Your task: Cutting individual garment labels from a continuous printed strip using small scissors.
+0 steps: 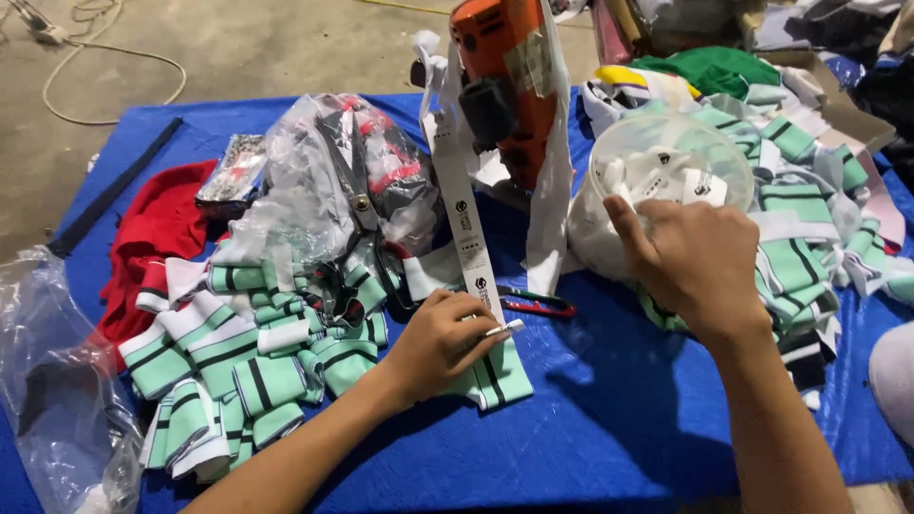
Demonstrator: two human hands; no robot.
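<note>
Bare grey concrete floor runs across the top, scuffed and dusty, with a pale cable looping over it at upper left. A blue quilted cloth covers the worktop, shadows falling sharp under bright overhead light. Upper right, a brown cardboard box sits among heaped fabric.

Mint-green striped cuff — flat on blue cloth; clear tub of white labels — upright.
</note>
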